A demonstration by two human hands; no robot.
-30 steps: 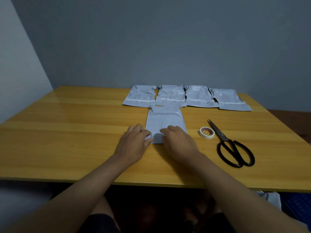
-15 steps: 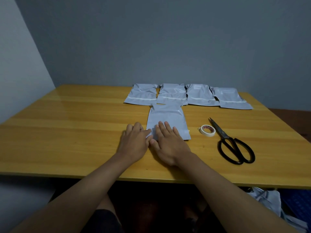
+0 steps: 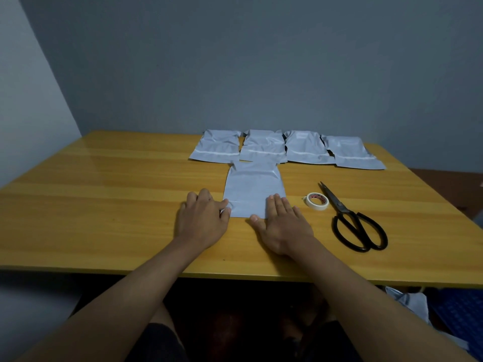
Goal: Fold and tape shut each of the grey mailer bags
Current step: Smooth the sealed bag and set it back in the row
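Observation:
A grey mailer bag (image 3: 251, 189) lies flat in the middle of the wooden table (image 3: 104, 192), its near edge folded over. My left hand (image 3: 201, 218) rests on the table at the bag's near left corner, and its thumb presses that corner. My right hand (image 3: 283, 223) lies flat with straight fingers on the bag's near right corner. Several more grey mailer bags (image 3: 305, 150) lie side by side in a row behind it. A small roll of white tape (image 3: 316, 201) sits just right of my right hand.
Black scissors (image 3: 352, 223) lie shut to the right of the tape, blades pointing away from me. The grey wall stands close behind the table's far edge. Crumpled grey bags (image 3: 410, 301) lie on the floor under the table's right side.
My right hand has flattened and slid right along the bag's near edge to its right corner. My left hand has stayed at the left corner.

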